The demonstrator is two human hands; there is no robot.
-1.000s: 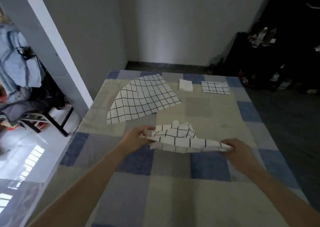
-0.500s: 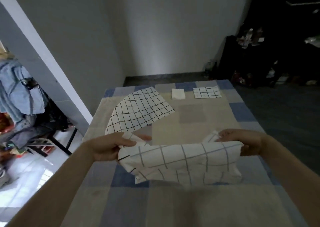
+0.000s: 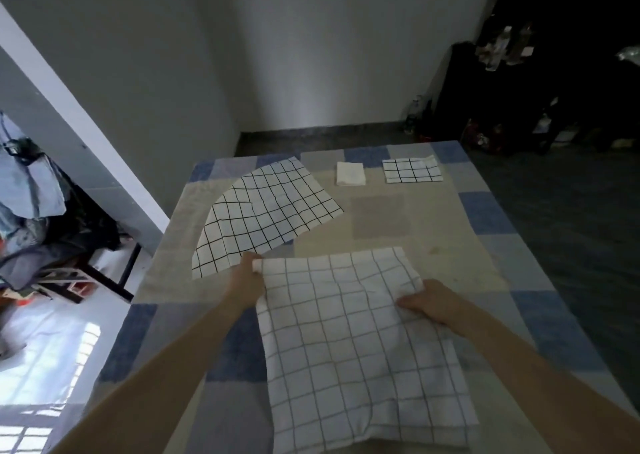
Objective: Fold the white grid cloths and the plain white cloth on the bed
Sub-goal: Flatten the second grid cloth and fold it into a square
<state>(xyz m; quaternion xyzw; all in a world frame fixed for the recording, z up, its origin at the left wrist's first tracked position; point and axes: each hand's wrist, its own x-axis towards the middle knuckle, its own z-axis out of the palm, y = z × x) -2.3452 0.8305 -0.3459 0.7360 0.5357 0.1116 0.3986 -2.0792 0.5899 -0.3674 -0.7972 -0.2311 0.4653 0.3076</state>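
Near on the bed (image 3: 491, 218), both hands hold a grid cloth (image 3: 353, 343) spread flat, not folded yet. The left hand (image 3: 247, 280) pinches its far left corner; the right hand (image 3: 433, 303) grips its right edge. Farther left, a big grid cloth (image 3: 266, 211) lies open. At the far end, a plain white cloth (image 3: 350, 173) and a small grid cloth (image 3: 410, 171) look folded.

No readable text, label, brand, number or sign shows anywhere here.

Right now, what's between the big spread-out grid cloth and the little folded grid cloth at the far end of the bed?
The folded plain white cloth, lying on the bed in the head view.
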